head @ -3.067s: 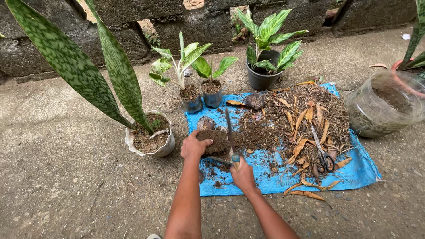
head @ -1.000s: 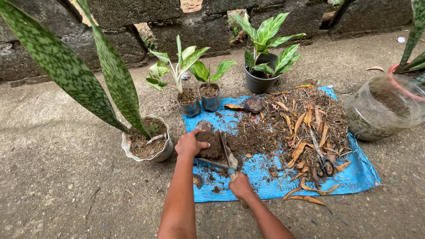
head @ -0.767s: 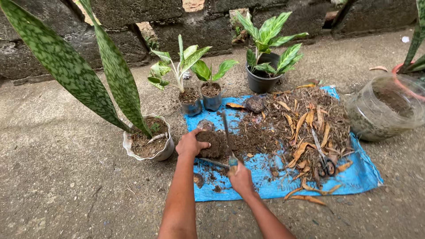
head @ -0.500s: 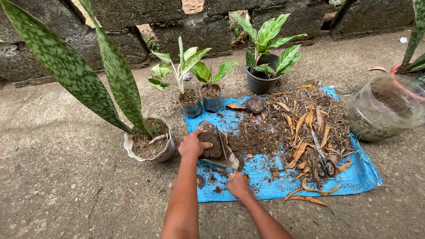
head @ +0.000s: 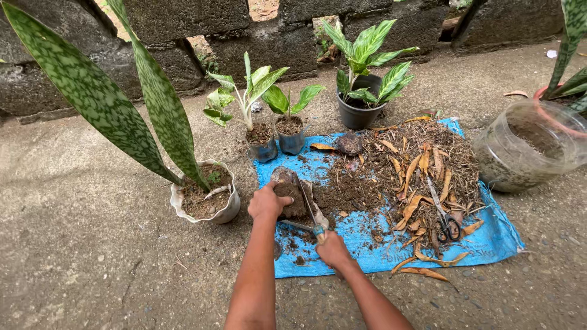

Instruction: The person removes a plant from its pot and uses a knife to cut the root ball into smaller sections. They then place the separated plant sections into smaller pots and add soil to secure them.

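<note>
We see the left hand (head: 266,203) closed around a small soil-filled container (head: 290,192) lying tipped on the blue sheet (head: 391,253), just ahead of both hands. The right hand (head: 333,249) grips the handle of a pair of shears (head: 307,213) – the blades seem to reach up along the container's side, though soil blurs the contact. Left of the left hand stands a white pot (head: 208,201) with tall mottled leaves. To the right of the right hand lie dry leaves and roots (head: 416,171) with black-handled scissors (head: 445,217) on top – beyond them, a clear plastic jar (head: 526,150)
</note>
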